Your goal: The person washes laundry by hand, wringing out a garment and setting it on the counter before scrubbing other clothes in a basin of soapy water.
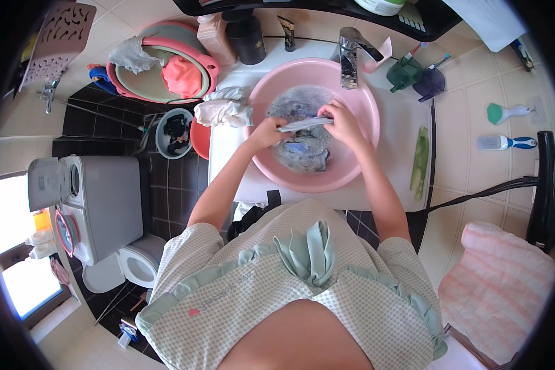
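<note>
A pink basin (pixel 367 117) stands on the white washstand, holding soapy, foamy water and several dark and bluish pieces of laundry (pixel 302 151). Over the water, a pale grey cloth (pixel 306 124) is stretched between my two hands. My left hand (pixel 269 134) closes on its left end, and my right hand (pixel 342 121) pinches the other end with thumb and fingers. What kind of garment it is does not show. A bunched white cloth (pixel 224 108) lies on the counter beside the basin's left rim.
The faucet (pixel 349 58) reaches over the basin's far rim. Bottles (pixel 245 37) and a tube (pixel 287 34) stand behind. Toothbrush cups (pixel 405 74) and a green strip (pixel 420 163) are at right. Nested tubs (pixel 211 68) with cloths sit far left; a small bucket (pixel 160 132) holds dark laundry.
</note>
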{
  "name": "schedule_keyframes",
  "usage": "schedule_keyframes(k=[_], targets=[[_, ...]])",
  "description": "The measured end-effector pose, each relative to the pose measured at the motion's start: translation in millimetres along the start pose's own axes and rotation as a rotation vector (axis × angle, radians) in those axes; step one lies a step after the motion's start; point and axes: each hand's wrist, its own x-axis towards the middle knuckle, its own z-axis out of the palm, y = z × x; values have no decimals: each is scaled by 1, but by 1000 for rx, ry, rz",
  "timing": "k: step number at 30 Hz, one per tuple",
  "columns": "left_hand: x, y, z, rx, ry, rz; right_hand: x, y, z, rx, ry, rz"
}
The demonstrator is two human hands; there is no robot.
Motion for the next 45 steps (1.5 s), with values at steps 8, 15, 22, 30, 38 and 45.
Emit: schedule_keyframes(k=[8,15,22,30,38,45], targets=[[-1,46,-45,-844,-37,-233,3,8,-21,721,-548,237],[21,18,-37,-950,78,-195,20,-6,-27,909,-432,329],[30,2,8,-63,656,-37,24,32,28,334,-213,523],[39,-13,69,-16,141,-309,17,17,32,-249,-244,444],[44,-11,69,61,88,-478,-1,13,46,-303,-546,662],[40,-27,49,-541,156,-146,5,46,67,391,-531,529]])
